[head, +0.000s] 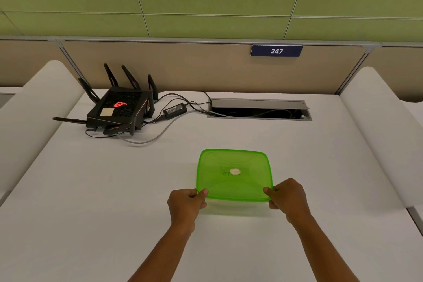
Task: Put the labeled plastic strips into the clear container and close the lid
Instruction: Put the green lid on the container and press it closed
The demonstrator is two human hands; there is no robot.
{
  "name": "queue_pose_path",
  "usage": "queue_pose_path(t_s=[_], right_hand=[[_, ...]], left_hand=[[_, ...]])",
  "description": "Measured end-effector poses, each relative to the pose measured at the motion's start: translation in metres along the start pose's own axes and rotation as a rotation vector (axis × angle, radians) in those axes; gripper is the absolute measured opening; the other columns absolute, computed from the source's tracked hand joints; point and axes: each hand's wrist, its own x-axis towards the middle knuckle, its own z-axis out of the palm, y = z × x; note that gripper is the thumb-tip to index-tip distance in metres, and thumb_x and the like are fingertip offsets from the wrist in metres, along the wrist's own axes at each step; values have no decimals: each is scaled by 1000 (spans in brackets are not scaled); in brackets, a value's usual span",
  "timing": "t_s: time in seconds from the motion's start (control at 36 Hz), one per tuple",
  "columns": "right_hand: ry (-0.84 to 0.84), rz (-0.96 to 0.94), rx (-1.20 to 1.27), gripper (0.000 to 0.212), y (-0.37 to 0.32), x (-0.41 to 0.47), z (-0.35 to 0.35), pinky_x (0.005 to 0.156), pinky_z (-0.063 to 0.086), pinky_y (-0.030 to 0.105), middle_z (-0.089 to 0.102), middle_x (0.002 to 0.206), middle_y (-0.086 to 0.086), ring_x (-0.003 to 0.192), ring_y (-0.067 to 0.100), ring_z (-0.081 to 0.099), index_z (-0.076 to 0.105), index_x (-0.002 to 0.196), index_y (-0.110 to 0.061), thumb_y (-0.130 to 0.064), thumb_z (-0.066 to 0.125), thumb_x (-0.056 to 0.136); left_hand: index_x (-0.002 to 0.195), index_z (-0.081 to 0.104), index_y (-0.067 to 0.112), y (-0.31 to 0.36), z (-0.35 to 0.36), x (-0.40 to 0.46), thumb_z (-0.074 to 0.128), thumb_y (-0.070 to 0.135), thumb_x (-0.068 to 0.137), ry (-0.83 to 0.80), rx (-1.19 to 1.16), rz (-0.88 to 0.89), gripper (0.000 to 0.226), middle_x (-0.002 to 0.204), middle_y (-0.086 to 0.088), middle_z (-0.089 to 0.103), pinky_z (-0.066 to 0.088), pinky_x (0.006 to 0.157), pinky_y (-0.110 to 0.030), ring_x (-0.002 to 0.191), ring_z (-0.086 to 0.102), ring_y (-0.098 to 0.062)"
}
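A clear container with a translucent green lid (233, 181) sits on the white desk in front of me, the lid lying on top of it. A small round white sticker (234, 171) marks the lid's middle. My left hand (186, 204) pinches the lid's near left corner between thumb and fingers. At the near right corner my right hand (288, 198) grips the same way. The clear base shows only faintly under the lid's front edge. No labeled strips can be seen; what lies inside is hidden by the lid.
A black router (119, 110) with several antennas stands at the back left, its cables and power brick (175, 110) trailing to an open cable hatch (259, 109) at the back. White curved dividers (375, 126) flank the desk. A "247" sign (276, 51) hangs on the partition.
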Motion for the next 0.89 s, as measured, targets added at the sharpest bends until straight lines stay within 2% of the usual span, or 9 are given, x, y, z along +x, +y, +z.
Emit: queue_pose_path(t_s=[0.06,0.19,0.25,0.33,0.42,0.61,0.72,0.83,0.89], right_hand=[[-3,-10,-18,39,0,0,0,52,42,23,67,44,3,28,5,48,74,56,-3,-26,77,88],[8,-22,-81,38,-2,1,0,52,42,23,68,45,3,26,3,47,74,60,-2,-29,77,88],[11,-29,-86,38,-2,2,1,54,44,24,69,47,4,27,3,47,75,63,0,-29,77,88],[21,-41,-99,38,0,4,2,56,49,25,70,48,5,29,5,48,74,63,0,-29,77,88],[30,-41,-92,38,3,6,3,58,54,28,69,47,4,34,10,54,74,63,-1,-29,78,87],[10,-62,-32,37,8,10,5,71,62,37,71,50,5,58,26,74,76,59,-3,-28,81,85],[16,-53,44,36,12,12,6,74,63,41,71,50,6,58,28,75,76,59,-3,-27,82,84],[13,-25,176,28,18,10,6,72,65,48,72,53,12,54,31,75,79,67,-1,-23,87,81],[14,-8,238,25,21,9,5,70,65,46,72,55,14,52,31,75,80,69,-2,-22,89,78]], left_hand=[[78,81,1,1,2,1,90,8,74,12,-2,-15,13,63,-11,76,61,58,-29,53,74,-22],[75,81,4,2,5,3,91,8,73,39,-3,-35,11,59,-10,75,52,48,-18,50,72,-18],[72,80,6,3,6,5,91,6,72,45,-23,-57,11,60,-10,75,54,51,-20,50,71,-20],[72,79,6,3,7,6,91,2,71,47,-106,-101,12,63,-11,76,60,65,-29,50,69,-20],[74,79,3,2,7,7,91,-2,69,49,-185,-148,14,66,-11,77,62,69,-34,51,69,-20],[79,76,-6,3,7,9,86,-12,70,27,-281,-214,15,66,-13,75,63,55,-26,52,71,-20],[89,74,-10,0,6,7,84,-13,72,15,-337,-243,20,81,-22,74,59,50,-23,64,69,-28],[94,71,-13,0,3,9,82,-13,75,-39,-353,-255,22,89,-26,73,62,53,-28,69,68,-31],[99,69,-13,2,0,12,81,-10,77,-84,-296,-250,25,90,-27,72,64,54,-31,67,67,-30]])
